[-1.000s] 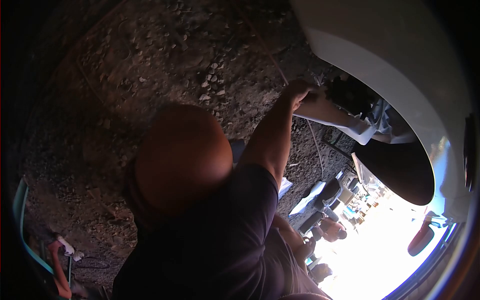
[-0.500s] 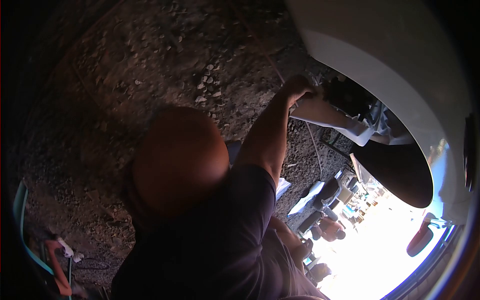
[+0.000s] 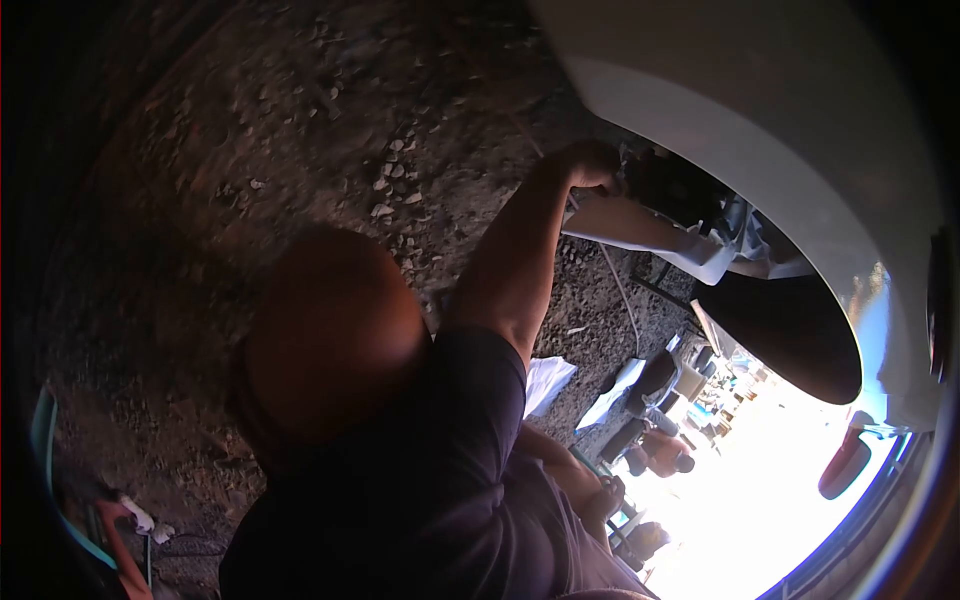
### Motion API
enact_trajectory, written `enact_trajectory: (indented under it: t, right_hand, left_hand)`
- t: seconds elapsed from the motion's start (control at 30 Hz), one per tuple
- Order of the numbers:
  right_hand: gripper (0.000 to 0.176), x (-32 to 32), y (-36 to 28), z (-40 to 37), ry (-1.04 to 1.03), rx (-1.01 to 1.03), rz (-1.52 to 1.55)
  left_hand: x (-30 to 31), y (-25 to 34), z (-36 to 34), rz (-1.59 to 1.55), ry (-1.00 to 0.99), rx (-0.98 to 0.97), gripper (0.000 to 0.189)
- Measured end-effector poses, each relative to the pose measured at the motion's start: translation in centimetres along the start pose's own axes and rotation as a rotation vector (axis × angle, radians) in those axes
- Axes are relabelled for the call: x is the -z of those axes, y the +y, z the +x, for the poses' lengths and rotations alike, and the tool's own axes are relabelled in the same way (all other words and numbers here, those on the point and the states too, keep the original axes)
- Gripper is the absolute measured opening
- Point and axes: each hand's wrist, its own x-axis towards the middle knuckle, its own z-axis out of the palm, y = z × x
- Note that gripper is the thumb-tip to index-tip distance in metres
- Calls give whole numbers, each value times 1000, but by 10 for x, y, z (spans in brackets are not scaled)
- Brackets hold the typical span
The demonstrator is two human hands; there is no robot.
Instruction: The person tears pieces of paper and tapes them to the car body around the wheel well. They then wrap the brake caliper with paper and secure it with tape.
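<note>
My left hand (image 3: pixel 588 165) is at the end of an outstretched bare arm, at the edge of a pale vehicle's body panel (image 3: pixel 740 110). Its fingers are curled in against a dark part (image 3: pixel 680 187) inside the curved opening; what they hold is too dim and small to make out. Just below the hand is a pale flat sheet (image 3: pixel 630 222), with crumpled whitish material (image 3: pixel 755 250) at its right end. A dark sleeve (image 3: pixel 480 390) covers my upper arm. Beside it bulges a large, rounded patch of bare skin (image 3: pixel 335 330). My right hand is out of view.
Rough, stony ground (image 3: pixel 200 180) fills the left. A dark rounded shape (image 3: pixel 790 335) hangs below the opening. White sheets (image 3: pixel 612 395) lie on the ground. Beyond, a seated person (image 3: pixel 665 452) is near chairs. A teal strip (image 3: pixel 45 450) and an orange-red bar (image 3: pixel 118 545) are lower left.
The view has shifted slightly, and my arm, sleeve and the rounded skin patch now sit further left. My left hand stays at the panel's opening, its wrist more bent.
</note>
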Motion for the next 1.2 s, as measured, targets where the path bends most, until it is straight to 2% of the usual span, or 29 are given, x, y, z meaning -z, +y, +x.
enact_trajectory:
  t: [0.07, 0.1, 0.17, 0.3, 0.33, 0.4, 0.47, 0.5, 0.53, 0.57, 0.6, 0.67, 0.77, 0.9, 0.97, 1.0, 1.07, 1.1, 1.17, 1.2]
  right_hand:
    - [30, -3, 1, 0, 6, -8, 18]
    - [30, -3, 3, 1, 10, -11, 27]
    - [30, -3, 7, 6, 13, -14, 42]
    - [30, -2, 25, 13, 11, -28, 61]
    - [30, 0, 30, 15, 15, -29, 59]
    - [29, 1, 42, 17, -6, 95, -30]
    - [31, -2, 51, 22, 7, 89, -14]
    - [34, -2, 56, 23, 18, 86, 1]
    - [34, -1, 60, 24, 19, 84, 1]
    - [34, 0, 55, 22, -8, 55, 51]
    - [35, 1, 50, 20, -35, 26, 101]
    - [34, 3, 41, 17, -34, 15, 100]
    - [34, 1, 34, 13, -35, -14, 94]
    - [33, 2, 26, 12, -30, -47, 86]
    - [33, 2, 23, 12, -26, -63, 84]
    - [33, 3, 22, 11, -22, -73, 84]
    - [33, 3, 19, 9, -18, -91, 82]
    - [33, 3, 18, 8, -16, -100, 80]
    - [33, 3, 16, 8, -12, -116, 77]
    - [33, 3, 16, 8, -11, -124, 76]
  left_hand:
    - [-7, -3, 8, 40, 103, -154, 34]
    - [0, 9, 3, 40, 103, -159, 34]
    - [11, 23, -3, 2, -9, -33, 31]
    - [1, 16, 3, -100, 3, -53, 30]
    - [0, 16, 3, -218, -6, -31, 30]
    - [0, 18, 5, -335, -19, -8, 31]
    - [3, 19, 10, -287, -67, 10, 43]
    - [3, 20, 10, -287, -70, 10, 43]
    - [3, 20, 11, -314, -70, 48, 53]
    - [5, 24, 11, -342, -70, 85, 64]
    - [7, 26, 10, -343, -72, 85, 64]
    - [8, 28, 9, -411, -77, 152, 75]
    - [6, 26, 14, -332, -66, 80, 71]
    - [9, 25, 19, -206, -141, 125, 69]
    - [7, 21, 14, -467, -59, 150, 63]
    - [3, 19, 15, -468, -63, 147, 63]
    - [1, 17, 12, -548, 70, 133, 61]
    - [1, 18, 9, -549, 68, 132, 61]
    - [4, 24, 3, -807, 24, 227, 61]
    - [7, 29, -1, -807, 23, 227, 61]
